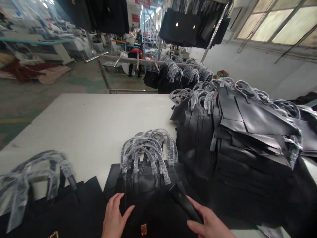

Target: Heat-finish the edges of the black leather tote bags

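Observation:
Black bags with plastic-wrapped handles (146, 148) lie in front of me on the white table (99, 115). On the top bag is a small brown and gold clasp (144, 229). My left hand (115, 215) rests at this bag's left side, thumb and fingers apart, with nothing in it. Over the bag's right part, my right hand (208, 219) grips a black handheld tool (184, 201), its far end pointing up and left near the wrapped handles. What the tool is cannot be made out.
At the left lie more black bags (81, 205) with wrapped handles. A tall pile of black bags (240, 148) fills the right side. Beyond the table are a metal rack (148, 62), hanging black bags (183, 28) and a bending person (135, 59).

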Available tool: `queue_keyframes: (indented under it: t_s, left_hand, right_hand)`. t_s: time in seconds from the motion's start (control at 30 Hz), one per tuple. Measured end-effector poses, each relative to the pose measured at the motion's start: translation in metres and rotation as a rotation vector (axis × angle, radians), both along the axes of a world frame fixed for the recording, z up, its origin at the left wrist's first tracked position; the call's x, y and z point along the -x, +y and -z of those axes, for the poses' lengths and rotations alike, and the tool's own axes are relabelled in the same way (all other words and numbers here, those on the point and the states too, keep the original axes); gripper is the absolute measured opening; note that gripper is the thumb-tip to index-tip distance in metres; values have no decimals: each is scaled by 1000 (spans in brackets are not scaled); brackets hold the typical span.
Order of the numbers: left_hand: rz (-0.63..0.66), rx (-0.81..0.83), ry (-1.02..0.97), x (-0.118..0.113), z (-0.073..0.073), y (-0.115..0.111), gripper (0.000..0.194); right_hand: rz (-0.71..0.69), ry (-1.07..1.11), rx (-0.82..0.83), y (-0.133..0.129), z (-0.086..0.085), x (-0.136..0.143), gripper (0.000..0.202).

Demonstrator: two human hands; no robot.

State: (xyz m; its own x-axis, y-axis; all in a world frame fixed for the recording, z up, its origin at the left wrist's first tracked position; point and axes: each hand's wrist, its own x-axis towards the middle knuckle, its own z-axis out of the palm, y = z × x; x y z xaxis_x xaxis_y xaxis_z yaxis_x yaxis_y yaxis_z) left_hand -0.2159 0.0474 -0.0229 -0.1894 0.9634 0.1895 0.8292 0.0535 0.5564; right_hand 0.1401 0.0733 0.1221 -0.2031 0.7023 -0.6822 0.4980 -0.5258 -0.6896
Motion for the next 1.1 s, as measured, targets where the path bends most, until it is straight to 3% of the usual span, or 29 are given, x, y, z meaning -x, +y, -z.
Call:
queue_keyframes:
  t_s: [0.13, 0.27, 0.37, 0.53, 0.63, 0.77, 0.9, 0.97, 1.1]
  left_hand:
    - [1, 94, 15, 27, 6, -10, 56]
    - [71, 205, 25, 33, -11, -2, 50]
    - [135, 286, 46, 36, -26, 8, 49]
    - [240, 411, 43, 39, -37, 17, 42]
    - [236, 504, -39, 38, -39, 20, 42]
    - [254, 445, -291, 23, -40, 28, 30]
    - [177, 291, -696, -18, -42, 41, 27]
    - [159, 263, -808, -38, -44, 44, 26]
    - [313, 345, -919, -47, -49, 41, 30]
  right_hand:
    - [-88, 30, 23, -4, 7, 35, 74]
    - [-25, -28, -142, 9, 11, 61, 70]
    - [37, -57, -221, 8, 9, 61, 70]
    - [-89, 35, -129, -7, 12, 60, 69]
    - [2, -52, -268, -4, 14, 66, 68]
    - [59, -74, -285, -4, 2, 63, 70]
    - [-45, 17, -217, -22, -17, 59, 72]
    - [-66, 18, -190, -30, -24, 64, 73]
    - [-82, 35, -146, -35, -33, 77, 73]
